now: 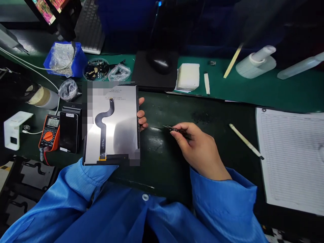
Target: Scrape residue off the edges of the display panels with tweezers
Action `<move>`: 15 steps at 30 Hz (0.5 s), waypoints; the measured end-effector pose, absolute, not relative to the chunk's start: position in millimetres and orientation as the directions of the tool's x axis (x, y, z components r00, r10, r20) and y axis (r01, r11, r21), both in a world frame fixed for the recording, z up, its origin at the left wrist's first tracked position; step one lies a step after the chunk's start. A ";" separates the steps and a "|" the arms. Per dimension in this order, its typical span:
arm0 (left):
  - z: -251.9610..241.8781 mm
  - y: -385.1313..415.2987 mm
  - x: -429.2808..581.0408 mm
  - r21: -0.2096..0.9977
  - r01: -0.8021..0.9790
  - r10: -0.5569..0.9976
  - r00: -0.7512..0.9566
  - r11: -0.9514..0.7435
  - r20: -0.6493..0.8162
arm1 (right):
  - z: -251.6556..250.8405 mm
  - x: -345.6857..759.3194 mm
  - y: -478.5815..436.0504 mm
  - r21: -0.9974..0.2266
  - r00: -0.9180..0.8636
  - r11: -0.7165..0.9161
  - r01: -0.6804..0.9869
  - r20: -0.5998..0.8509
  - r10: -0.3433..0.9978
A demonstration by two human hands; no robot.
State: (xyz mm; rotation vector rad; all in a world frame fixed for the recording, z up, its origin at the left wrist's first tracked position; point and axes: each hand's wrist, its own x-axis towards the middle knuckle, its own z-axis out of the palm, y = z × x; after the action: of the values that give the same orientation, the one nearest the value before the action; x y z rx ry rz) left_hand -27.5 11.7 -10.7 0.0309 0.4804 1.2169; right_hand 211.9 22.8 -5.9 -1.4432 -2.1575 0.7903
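Observation:
A flat display panel (124, 118) with a silver back is held up on the left, a black curved ribbon cable (103, 133) running along it. My left hand (142, 114) grips the panel from behind; only its fingertips show past the right edge, and the palm is hidden. To the right, apart from the panel, my right hand (196, 145) is closed in a pinch on dark tweezers (173, 128). Their thin tips point left toward the panel, over the dark mat.
An orange multimeter (48, 136) and a black phone (69, 131) lie at left. Behind are a blue bin (64, 60), a dish of small parts (96, 69), a mouse (160, 62) and a white block (188, 77). A stick (245, 141) and lined paper (291, 158) lie right.

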 end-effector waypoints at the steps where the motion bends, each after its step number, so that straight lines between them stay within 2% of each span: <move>1: -15.7 13.3 -29.7 0.287 -0.878 0.906 0.297 0.383 -0.302 | -4.2 209.1 20.4 -0.698 -0.425 0.350 0.624 0.073 0.902; 4: -27.8 15.6 -35.1 0.295 -0.842 0.889 0.396 0.452 -0.231 | -1.8 201.7 13.0 -0.712 -0.619 0.518 0.473 0.149 0.771; 7: -34.9 15.7 -37.1 0.266 -0.836 0.876 0.437 0.479 -0.205 | -3.2 197.7 8.7 -0.686 -0.729 0.606 0.402 0.161 0.665; 10: -41.2 18.0 -39.0 0.281 -0.807 0.854 0.482 0.519 -0.195 | -6.4 197.0 8.1 -0.655 -0.752 0.665 0.358 0.220 0.622; 15: -44.6 23.2 -46.8 0.356 -0.708 0.792 0.551 0.610 -0.262 | -9.9 196.0 9.2 -0.601 -0.733 0.734 0.315 0.337 0.591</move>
State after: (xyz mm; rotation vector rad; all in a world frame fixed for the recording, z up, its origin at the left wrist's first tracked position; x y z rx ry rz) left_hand -46.8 23.2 -44.6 0.2193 0.4206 0.8955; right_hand 196.0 9.2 -9.9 -0.6853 -2.4156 0.7085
